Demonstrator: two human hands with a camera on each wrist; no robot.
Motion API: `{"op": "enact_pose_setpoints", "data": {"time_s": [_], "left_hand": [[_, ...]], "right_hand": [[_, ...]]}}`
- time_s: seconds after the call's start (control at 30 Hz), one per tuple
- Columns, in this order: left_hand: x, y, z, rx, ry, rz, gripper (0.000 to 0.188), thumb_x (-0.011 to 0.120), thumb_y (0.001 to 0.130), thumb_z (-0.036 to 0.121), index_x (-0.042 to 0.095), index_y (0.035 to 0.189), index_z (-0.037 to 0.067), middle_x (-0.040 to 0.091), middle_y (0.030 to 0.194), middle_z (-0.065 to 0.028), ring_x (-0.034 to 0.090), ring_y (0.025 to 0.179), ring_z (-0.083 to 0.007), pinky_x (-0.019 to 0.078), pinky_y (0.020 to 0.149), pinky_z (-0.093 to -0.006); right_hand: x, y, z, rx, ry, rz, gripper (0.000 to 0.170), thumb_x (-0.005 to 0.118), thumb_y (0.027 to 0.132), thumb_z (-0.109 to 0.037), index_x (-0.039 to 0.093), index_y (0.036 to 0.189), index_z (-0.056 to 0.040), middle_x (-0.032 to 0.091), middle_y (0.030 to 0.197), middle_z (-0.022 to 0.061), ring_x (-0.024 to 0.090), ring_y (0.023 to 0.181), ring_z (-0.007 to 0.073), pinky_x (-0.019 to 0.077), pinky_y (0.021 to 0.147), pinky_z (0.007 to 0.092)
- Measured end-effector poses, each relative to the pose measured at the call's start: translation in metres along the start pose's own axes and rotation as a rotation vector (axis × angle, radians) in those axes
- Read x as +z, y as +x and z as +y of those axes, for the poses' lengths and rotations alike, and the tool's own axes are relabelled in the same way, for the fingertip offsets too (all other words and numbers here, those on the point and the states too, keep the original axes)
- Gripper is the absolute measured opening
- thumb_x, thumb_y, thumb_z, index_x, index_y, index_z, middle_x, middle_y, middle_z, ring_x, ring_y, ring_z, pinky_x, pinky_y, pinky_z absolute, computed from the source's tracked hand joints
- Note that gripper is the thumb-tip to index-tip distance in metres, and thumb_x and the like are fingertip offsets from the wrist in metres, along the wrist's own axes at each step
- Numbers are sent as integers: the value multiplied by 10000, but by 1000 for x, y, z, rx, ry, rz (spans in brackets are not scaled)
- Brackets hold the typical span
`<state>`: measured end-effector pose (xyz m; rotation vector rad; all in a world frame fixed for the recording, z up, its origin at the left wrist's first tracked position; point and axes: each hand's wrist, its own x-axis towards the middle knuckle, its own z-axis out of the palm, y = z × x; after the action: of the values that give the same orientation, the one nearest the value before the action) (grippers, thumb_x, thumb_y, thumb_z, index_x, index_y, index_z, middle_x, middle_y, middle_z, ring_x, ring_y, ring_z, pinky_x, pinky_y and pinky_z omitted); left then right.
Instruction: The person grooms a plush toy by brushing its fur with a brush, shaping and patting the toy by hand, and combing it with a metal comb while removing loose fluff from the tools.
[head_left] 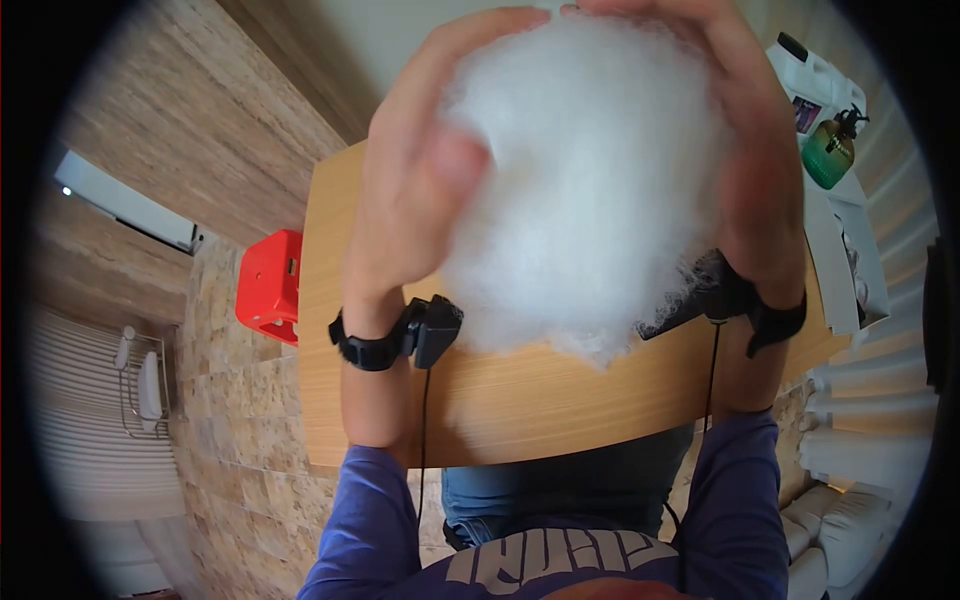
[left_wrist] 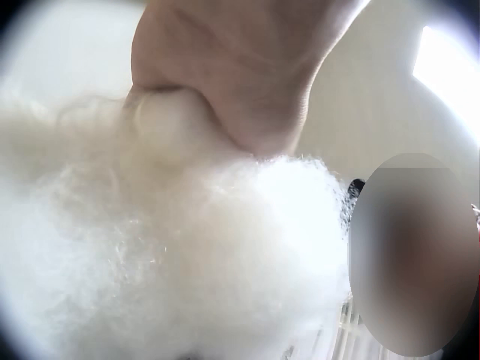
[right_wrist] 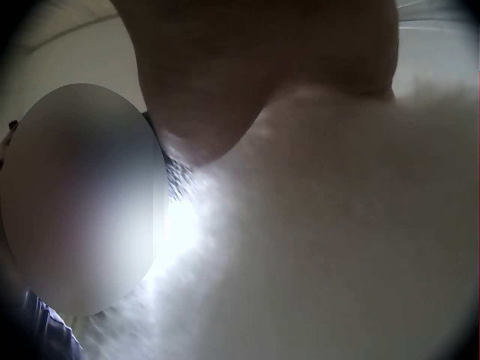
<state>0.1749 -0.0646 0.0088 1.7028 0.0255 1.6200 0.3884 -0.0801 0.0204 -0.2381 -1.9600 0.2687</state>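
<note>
A big, loose ball of white fibre stuffing point(head_left: 590, 190) is held up between both hands, high over the table in the head view. Its edges are wispy and a ragged tuft hangs from its lower side. My left hand point(head_left: 410, 200) curves round one side, the thumb pressing into the fluff. Round the opposite side wraps my right hand point(head_left: 755, 150), partly in shadow, with its fingers over the far top. Stuffing point(left_wrist: 172, 247) fills much of the left wrist view beneath the hand. The right wrist view likewise has blurred white stuffing point(right_wrist: 337, 240) against the palm.
Below lies a wooden table point(head_left: 540, 410). A red stool point(head_left: 270, 285) stands past its left edge. At the right are a green pump bottle point(head_left: 830, 150), a white jug point(head_left: 815, 80) and a white tray point(head_left: 870, 270). Thin cables hang from both wrist cameras.
</note>
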Motion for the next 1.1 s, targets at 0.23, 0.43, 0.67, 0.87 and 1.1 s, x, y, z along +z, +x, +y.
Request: {"op": "enact_pose_setpoints", "data": {"time_s": [0.23, 0.43, 0.67, 0.87, 1.1], "left_hand": [[-5, -9, -17, 92, 755, -81, 640, 897, 797, 350, 583, 1221, -12, 656, 1075, -153, 679, 1004, -253, 548, 870, -338], [-14, 4, -7, 176, 476, -370, 811, 981, 636, 282, 596, 1281, -24, 643, 1173, -194, 651, 1121, -309, 500, 956, -388], [-17, 2, -22, 408, 519, -145, 196, 747, 910, 97, 688, 1027, -49, 681, 965, -163, 675, 857, -253, 518, 765, -310], [-18, -8, -33, 243, 392, -4, 129, 623, 1001, 43, 685, 992, -70, 696, 903, -148, 643, 793, -186, 496, 711, -295], [-34, -5, -37, 168, 295, -95, 251, 585, 1051, 103, 587, 1248, -52, 692, 1176, -179, 670, 1083, -221, 541, 913, -317]], "right_hand": [[26, 3, 1, -80, -367, 17, 657, 750, 946, -386, 505, 1364, 58, 534, 1367, 260, 575, 1253, 319, 450, 1093, 408], [29, -2, 0, 35, -209, 126, 373, 653, 1018, -288, 627, 1181, 47, 667, 1183, 139, 609, 1100, 189, 479, 953, 301], [40, -18, 6, 331, -15, 428, 280, 563, 1069, -220, 630, 1160, 37, 696, 1126, 124, 627, 1010, 159, 479, 907, 271], [42, -15, 18, 405, 248, 609, 242, 532, 1087, -200, 631, 1094, 21, 695, 1088, 123, 639, 989, 149, 500, 866, 258], [15, -20, 35, 411, 385, 389, 256, 529, 1076, -142, 515, 1267, 28, 638, 1224, 219, 644, 1145, 283, 517, 1009, 359]]}}
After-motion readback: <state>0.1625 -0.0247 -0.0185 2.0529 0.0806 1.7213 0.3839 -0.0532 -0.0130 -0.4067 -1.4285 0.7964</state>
